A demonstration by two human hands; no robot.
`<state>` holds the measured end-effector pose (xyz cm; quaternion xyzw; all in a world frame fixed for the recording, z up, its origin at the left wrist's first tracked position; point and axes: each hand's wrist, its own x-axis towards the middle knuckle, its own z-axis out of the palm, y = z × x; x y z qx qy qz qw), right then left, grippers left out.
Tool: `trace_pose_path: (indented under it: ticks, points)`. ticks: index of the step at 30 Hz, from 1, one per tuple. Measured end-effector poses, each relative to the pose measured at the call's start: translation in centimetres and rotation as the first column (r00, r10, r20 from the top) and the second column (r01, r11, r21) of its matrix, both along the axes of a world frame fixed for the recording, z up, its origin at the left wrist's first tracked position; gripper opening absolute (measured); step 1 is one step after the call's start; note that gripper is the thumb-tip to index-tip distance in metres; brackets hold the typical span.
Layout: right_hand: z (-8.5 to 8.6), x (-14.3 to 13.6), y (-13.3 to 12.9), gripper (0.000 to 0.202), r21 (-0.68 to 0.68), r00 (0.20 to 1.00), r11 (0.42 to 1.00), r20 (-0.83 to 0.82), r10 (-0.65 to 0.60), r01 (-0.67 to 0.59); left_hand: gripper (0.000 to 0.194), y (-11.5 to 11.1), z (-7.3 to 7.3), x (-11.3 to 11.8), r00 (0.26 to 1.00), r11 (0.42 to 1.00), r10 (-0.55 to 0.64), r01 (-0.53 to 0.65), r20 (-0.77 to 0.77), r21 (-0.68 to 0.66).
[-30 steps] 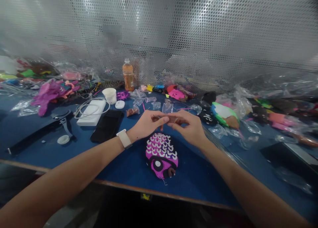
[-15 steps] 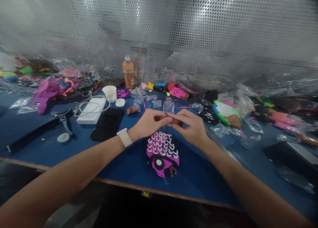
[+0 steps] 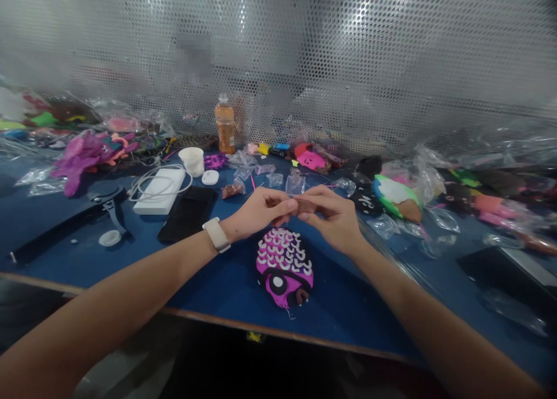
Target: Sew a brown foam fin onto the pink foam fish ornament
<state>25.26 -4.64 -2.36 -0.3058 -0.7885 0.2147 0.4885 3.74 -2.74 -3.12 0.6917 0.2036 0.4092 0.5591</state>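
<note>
My left hand and my right hand meet at the fingertips above the table, both closed in a pinch. Between them is a small brown piece of clay, mostly covered by my fingers. Just below, on the blue table, lies a magenta and black clay fish. It has rows of white curved scales, one white-and-black eye and a brown mouth toward the near edge. Neither hand touches the fish. A pale watch band sits on my left wrist.
To the left are a black phone, a white box with a cable, a cup and a black strap. A drink bottle stands behind. Clear wrappers and a green-and-white clay piece lie farther back.
The fingers of both hands have shifted slightly around the brown piece, which shows a little more now. The fish stays in place on the table.
</note>
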Motion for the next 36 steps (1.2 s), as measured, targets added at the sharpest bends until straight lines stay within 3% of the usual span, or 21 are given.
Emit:
trace_pose_path:
  ticks: [5, 12, 15, 23, 26, 29, 36]
  points:
    - [0.0, -0.7, -0.2, 0.02, -0.005, 1.0, 1.0, 0.003, -0.018, 0.018, 0.053, -0.2, 0.0, 0.3, 0.999, 0.999, 0.054, -0.054, 0.001, 0.002]
    - [-0.6, 0.1, 0.5, 0.024, -0.116, 0.989, 0.99, -0.127, 0.072, -0.087, 0.048, 0.1, 0.0, 0.1, 1.0, 0.999, -0.025, 0.025, -0.003, 0.024]
    - [-0.5, 0.1, 0.3, 0.022, -0.122, 0.994, 0.989, -0.088, 0.072, -0.083, 0.043, 0.3, -0.2, -0.1, 0.999, 0.999, -0.007, 0.009, -0.045, 0.05]
    - [0.8, 0.3, -0.2, 0.021, 0.139, 0.987, 0.99, 0.149, -0.056, 0.035, 0.038, 0.5, -0.2, -0.6, 0.997, 0.998, -0.067, 0.067, -0.03, 0.019]
    - [1.0, 0.8, -0.1, 0.023, 0.249, 0.965, 0.967, 0.239, -0.105, 0.043, 0.039, 0.3, 0.1, -0.5, 0.998, 1.0, -0.016, 0.017, -0.054, 0.022]
    - [0.8, 1.1, 0.0, 0.025, 0.294, 0.945, 0.954, 0.294, -0.142, 0.052, 0.038, 0.1, 0.3, -0.4, 0.992, 0.997, 0.044, -0.036, -0.115, 0.064]
    - [0.3, 1.8, 0.7, 0.033, 0.335, 0.925, 0.942, 0.363, -0.111, -0.019, 0.038, 0.1, 0.1, -0.5, 0.987, 0.998, -0.017, 0.026, -0.16, 0.053]
